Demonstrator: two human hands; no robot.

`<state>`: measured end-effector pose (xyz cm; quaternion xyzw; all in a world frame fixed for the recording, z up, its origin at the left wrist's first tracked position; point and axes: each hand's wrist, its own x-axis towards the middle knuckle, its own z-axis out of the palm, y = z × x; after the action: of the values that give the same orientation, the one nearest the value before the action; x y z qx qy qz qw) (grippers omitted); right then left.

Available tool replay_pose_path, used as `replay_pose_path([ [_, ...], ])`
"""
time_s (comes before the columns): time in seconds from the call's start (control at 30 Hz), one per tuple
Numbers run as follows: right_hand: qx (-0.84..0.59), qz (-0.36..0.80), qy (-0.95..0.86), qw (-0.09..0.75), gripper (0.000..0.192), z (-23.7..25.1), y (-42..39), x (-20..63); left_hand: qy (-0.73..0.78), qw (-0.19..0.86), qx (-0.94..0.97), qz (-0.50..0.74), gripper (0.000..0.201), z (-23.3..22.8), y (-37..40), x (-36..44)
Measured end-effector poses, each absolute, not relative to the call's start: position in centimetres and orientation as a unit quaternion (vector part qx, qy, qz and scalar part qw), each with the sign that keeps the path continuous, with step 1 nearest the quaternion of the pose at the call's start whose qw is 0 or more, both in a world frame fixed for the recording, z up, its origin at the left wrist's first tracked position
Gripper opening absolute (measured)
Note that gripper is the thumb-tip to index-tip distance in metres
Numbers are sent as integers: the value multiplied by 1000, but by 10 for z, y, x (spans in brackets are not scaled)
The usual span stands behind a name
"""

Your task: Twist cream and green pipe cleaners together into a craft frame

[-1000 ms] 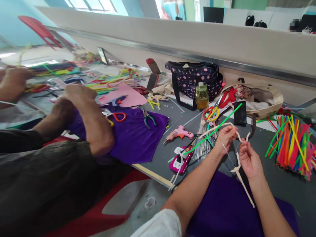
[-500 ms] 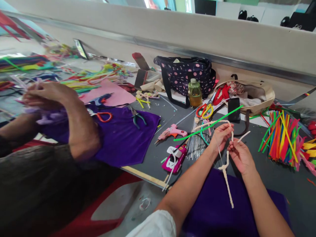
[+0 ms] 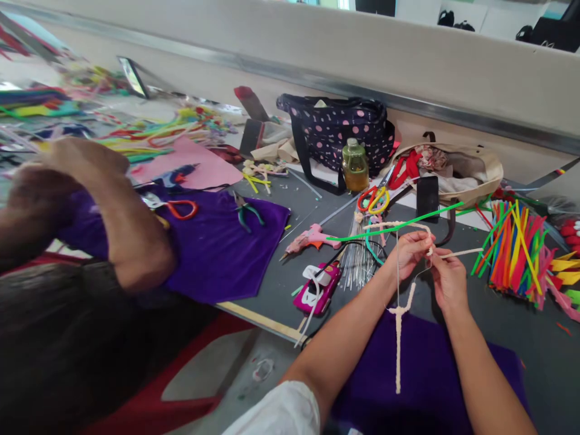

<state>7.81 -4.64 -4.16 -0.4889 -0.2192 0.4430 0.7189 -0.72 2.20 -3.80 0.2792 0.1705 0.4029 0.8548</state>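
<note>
- The cream-wrapped wire frame (image 3: 398, 344) is in both hands, raised above a purple cloth (image 3: 435, 380), its forked stem hanging straight down.
- Compared with a half second ago, its loose strand end (image 3: 466, 252) lies flatter and reaches further right, and more bare wire shows above the fork; the wrapping looks unfinished there.
- Left hand (image 3: 414, 251): thumb and forefinger pinch the frame at its upper bend.
- Right hand (image 3: 448, 278): thumb and forefinger pinch the strand just below, close to the left fingertips; whether they touch is unclear.
- One green strip (image 3: 399, 226) crosses the frame's upper arm.
- Beyond: one pink glue gun (image 3: 308, 240), one magenta object (image 3: 324, 296), one bottle (image 3: 355, 166), two bags, dotted (image 3: 333, 133) and beige (image 3: 487, 172).
- Two scissors: one by the bottle (image 3: 379, 199), one further left (image 3: 181, 209), near one pair of pliers (image 3: 247, 212).
- Coloured strips (image 3: 512, 248) at right: too many to count.
</note>
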Motion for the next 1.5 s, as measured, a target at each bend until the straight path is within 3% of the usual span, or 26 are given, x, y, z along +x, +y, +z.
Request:
replay_pose_path([
  [0.27, -581, 238, -316, 711, 19, -41, -48, 98, 181, 857, 300, 378, 35, -40, 21, -5],
  [0.47, -644, 38, -420, 638, 15, -28, -60, 98, 177, 848, 317, 386, 35, -40, 23, -6],
  [0.63, -602, -88, -518, 601, 3, -18, -68, 92, 176, 833, 324, 412, 39, -35, 23, -6],
  [0.8, -555, -151, -625, 528, 14, -24, -77, 93, 186, 812, 333, 441, 41, -29, 21, -6],
  [0.93, -549, -124, -655, 504, 13, -27, -82, 93, 181, 806, 336, 453, 38, -29, 21, -7],
  [1.03, -588, -58, -578, 563, 7, -24, -79, 87, 178, 813, 314, 458, 37, -30, 22, -7],
  [1.13, -631, 90, -426, 642, 21, -23, -69, 80, 185, 810, 293, 473, 37, -31, 23, -7],
  [1.27, -612, 291, -350, 647, 26, -30, -59, 75, 200, 801, 312, 471, 34, -33, 23, -6],
  [1.5, -610, 275, -336, 663, 20, -33, -58, 77, 217, 801, 319, 458, 31, -35, 22, -3],
])
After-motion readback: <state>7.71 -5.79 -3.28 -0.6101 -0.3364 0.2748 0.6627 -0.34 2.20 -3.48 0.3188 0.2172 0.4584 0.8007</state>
